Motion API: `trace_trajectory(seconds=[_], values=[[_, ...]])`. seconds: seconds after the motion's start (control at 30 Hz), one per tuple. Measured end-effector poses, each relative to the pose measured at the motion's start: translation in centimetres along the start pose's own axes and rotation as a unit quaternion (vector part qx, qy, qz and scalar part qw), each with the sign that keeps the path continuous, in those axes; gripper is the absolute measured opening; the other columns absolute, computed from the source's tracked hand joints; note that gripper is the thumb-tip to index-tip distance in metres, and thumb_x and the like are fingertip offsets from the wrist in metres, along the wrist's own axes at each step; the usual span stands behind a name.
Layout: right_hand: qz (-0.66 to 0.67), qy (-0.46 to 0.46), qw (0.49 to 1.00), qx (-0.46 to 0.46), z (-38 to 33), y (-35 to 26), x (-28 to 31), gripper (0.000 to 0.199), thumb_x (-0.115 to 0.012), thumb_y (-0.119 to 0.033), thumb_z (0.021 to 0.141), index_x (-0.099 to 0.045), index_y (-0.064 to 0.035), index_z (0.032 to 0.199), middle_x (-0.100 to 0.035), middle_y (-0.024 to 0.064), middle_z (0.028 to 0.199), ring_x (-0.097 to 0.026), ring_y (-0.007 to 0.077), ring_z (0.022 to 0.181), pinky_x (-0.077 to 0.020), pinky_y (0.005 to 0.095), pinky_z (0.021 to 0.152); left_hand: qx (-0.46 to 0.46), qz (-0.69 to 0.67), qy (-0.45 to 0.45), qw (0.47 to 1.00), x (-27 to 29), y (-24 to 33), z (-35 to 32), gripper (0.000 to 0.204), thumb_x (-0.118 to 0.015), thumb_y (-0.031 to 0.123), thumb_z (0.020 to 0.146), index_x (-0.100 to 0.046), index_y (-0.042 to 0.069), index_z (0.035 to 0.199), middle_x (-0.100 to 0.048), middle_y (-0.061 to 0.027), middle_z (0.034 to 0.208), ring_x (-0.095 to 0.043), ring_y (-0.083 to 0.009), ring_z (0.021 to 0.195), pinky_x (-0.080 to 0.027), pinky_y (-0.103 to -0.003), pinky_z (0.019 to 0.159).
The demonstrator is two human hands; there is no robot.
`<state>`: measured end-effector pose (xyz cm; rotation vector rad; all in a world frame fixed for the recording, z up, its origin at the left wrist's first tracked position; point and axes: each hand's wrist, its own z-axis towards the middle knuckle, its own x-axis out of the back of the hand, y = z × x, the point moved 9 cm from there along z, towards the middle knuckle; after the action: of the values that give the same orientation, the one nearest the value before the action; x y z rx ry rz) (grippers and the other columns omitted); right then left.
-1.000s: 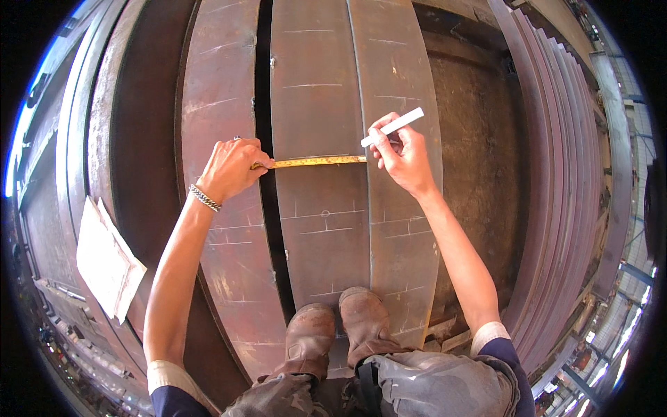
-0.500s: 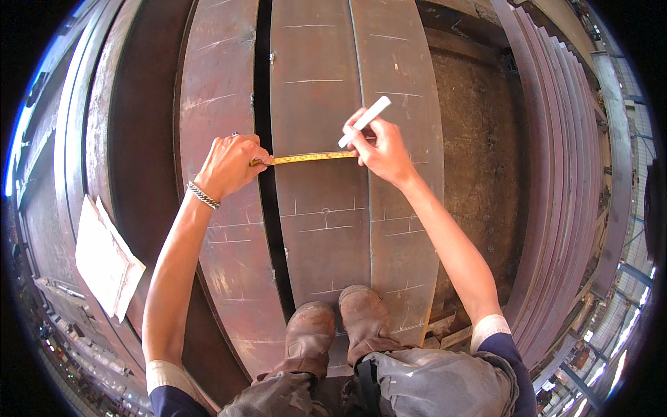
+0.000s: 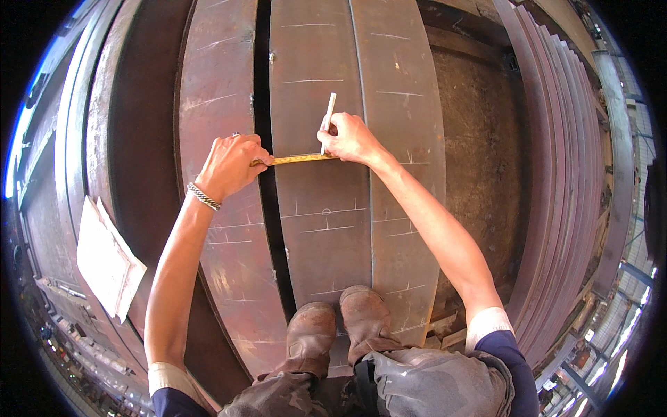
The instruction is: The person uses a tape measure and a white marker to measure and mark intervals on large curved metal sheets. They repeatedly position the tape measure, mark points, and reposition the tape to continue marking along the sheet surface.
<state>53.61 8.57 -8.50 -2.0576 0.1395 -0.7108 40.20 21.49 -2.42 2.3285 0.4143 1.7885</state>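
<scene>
gripping yellow tape [image 3: 295, 159] in left hand [image 3: 229, 167], white marker [image 3: 327, 119] in right hand [image 3: 351, 139]

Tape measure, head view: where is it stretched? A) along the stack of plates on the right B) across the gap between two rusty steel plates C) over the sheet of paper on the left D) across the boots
B: the yellow tape measure runs from the left hand over the dark gap to the right hand, which holds a white marking stick upright on the middle plate.
</scene>
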Motion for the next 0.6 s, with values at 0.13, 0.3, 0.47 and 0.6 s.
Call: trace_trajectory(seconds=[0.13,0.3,0.47,0.6], values=[[0.011,-0.001,1.0,0.011,-0.1,-0.1,-0.1,0.027,-0.063,-0.02,0.085,-0.068,0.0063,0.085,-0.071,0.0192,0.073,-0.071,0.0309,0.069,-0.0552,0.0399,0.069,0.004,0.009,-0.01,1.0,0.0,0.0,0.0,0.013,-0.079,0.017,0.082,-0.08,0.015,0.095,-0.072,-0.0032,0.086,-0.064,-0.019,0.074,-0.053,-0.035,0.064],[0.004,-0.015,1.0,0.013,0.0,0.2,-0.4,0.023,-0.062,-0.018,0.091,-0.066,0.005,0.087,-0.07,0.0128,0.071,-0.065,0.019,0.059,-0.0522,0.0321,0.055,0.014,0.004,-0.011,1.0,-0.4,-0.3,0.1,0.013,-0.08,0.017,0.082,-0.08,0.014,0.094,-0.072,-0.0031,0.085,-0.064,-0.018,0.074,-0.053,-0.034,0.064],[0.007,0.012,0.999,0.032,-0.4,-0.1,-0.2,0.026,-0.064,-0.02,0.086,-0.067,0.0052,0.083,-0.069,0.0194,0.071,-0.07,0.0316,0.067,-0.0543,0.0408,0.067,0.001,0.014,-0.001,1.0,-0.2,-0.1,0.0,0.013,-0.08,0.018,0.082,-0.08,0.014,0.094,-0.072,-0.0034,0.086,-0.064,-0.0181,0.074,-0.053,-0.034,0.064],[-0.034,0.054,0.994,0.088,-1.0,-1.1,0.0,0.023,-0.064,-0.018,0.087,-0.066,0.0043,0.083,-0.069,0.0202,0.072,-0.069,0.0339,0.066,-0.0536,0.041,0.066,-0.006,0.016,0.007,1.0,-0.1,0.0,0.0,0.013,-0.08,0.018,0.082,-0.08,0.014,0.094,-0.072,-0.0034,0.087,-0.065,-0.0187,0.074,-0.053,-0.034,0.065]])
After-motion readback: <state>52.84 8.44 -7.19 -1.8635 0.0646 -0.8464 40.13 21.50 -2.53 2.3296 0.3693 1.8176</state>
